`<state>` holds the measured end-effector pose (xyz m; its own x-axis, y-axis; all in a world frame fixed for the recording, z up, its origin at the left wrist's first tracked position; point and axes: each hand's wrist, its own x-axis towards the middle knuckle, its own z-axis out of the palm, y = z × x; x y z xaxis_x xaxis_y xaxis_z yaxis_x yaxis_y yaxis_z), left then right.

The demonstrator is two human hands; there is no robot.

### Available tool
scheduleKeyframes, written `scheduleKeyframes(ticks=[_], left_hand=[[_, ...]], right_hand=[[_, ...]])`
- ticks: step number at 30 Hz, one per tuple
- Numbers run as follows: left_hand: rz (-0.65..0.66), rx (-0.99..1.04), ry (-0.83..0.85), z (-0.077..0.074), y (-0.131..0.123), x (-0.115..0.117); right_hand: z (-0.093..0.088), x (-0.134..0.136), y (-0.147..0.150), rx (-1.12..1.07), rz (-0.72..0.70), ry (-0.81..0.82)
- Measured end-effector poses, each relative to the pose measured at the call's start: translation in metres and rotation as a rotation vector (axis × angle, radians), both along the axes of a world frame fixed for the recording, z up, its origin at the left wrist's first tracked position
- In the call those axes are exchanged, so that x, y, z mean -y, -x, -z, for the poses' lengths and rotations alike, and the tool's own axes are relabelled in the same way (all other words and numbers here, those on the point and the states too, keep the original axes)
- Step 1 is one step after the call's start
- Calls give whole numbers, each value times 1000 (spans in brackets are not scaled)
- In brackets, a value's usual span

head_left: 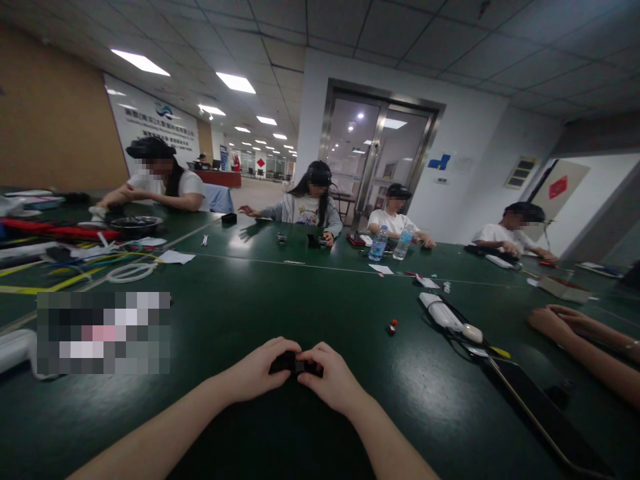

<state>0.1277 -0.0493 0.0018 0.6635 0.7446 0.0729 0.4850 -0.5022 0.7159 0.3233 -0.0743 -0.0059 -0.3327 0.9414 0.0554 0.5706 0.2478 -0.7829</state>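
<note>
Black part [293,364]: it sits in the lower middle of the frame, just over the table and pinched between my two hands. Only a dark sliver shows between the fingers.
Left hand [260,370]: the fingers curl tightly over the part's left end, with no gap that I can see.
Right hand [333,380]: it is closed the same way on the right end, and its knuckles nearly meet those of the left.
Why held so: I judge that a grip on each end, with both forearms low over the cloth, steadies a piece too small for one hand.
Green table [310,293]: a dark felt-like top fills the lower half of the frame, bare just ahead of my hands.
Red-and-black bit [393,326]: it stands alone right of centre, well apart from my hands.
White device [443,313]: it lies further right with a lead trailing toward the lower right, set aside near a dark flat slab [540,407].
Co-worker's arms [555,323]: they rest on the table at the right edge, cut off by the frame and apart from mine.
Hidden: I cannot tell the part's shape, whether it is one piece or two, or where my thumbs sit.
Blurred block [103,332]: a pixelated patch at the left hides whatever lies there.
Far side: seated people, bottles [379,243] and cables [100,260] are too small for detail.
</note>
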Motion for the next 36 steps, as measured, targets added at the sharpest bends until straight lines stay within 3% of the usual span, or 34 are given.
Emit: scheduleKeyframes(ticks=[4, 7, 9, 13, 15, 27, 36], left_hand=[[60, -73, -40, -9, 0, 1], [24, -168, -159, -7, 20, -15], [-167, -226, -243, 0, 48, -35], [-900, -465, -224, 15, 114, -68], [-1013, -500, -232, 21, 133, -73], [-1226, -431, -292, 25, 143, -70], [-1220, -429, -270, 24, 146, -72]], right_hand=[[3, -7, -12, -109, 67, 23], [5, -14, -26, -164, 171, 34], [6, -16, -32, -189, 190, 58], [5, -15, -35, -202, 159, 92], [4, -14, -33, -190, 151, 92], [5, -16, -33, -175, 146, 82], [7, -16, -31, -188, 128, 74]])
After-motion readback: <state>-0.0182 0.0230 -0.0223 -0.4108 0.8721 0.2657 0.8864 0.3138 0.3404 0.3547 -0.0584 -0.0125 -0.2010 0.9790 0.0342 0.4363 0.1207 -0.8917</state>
